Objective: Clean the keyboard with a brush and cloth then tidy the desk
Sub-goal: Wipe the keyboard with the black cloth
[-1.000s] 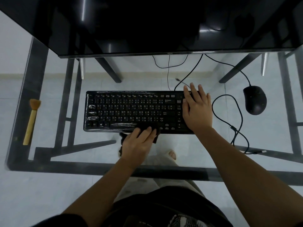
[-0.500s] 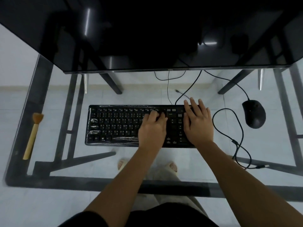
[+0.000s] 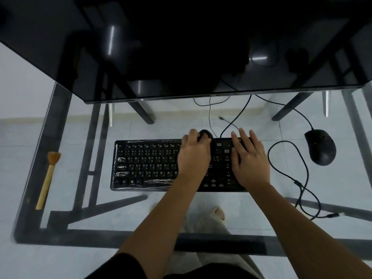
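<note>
Keyboard [image 3: 145, 164] (QWERTY), left hand [image 3: 194, 156] gripping cloth [image 3: 206, 134].

Black keyboard [image 3: 149, 164], white legends; black cloth [image 3: 205, 134]; black mouse [image 3: 321, 147]; tan brush [image 3: 48, 178].

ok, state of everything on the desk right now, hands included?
left hand: grips the black cloth.
right hand: rests flat on the keyboard's right end.
keyboard: flat on the glass desk.
black cloth: bunched at the keyboard's far edge.
brush: lies at the desk's left, untouched.
mouse: sits at right, untouched.
monitor: screen dark.
</note>
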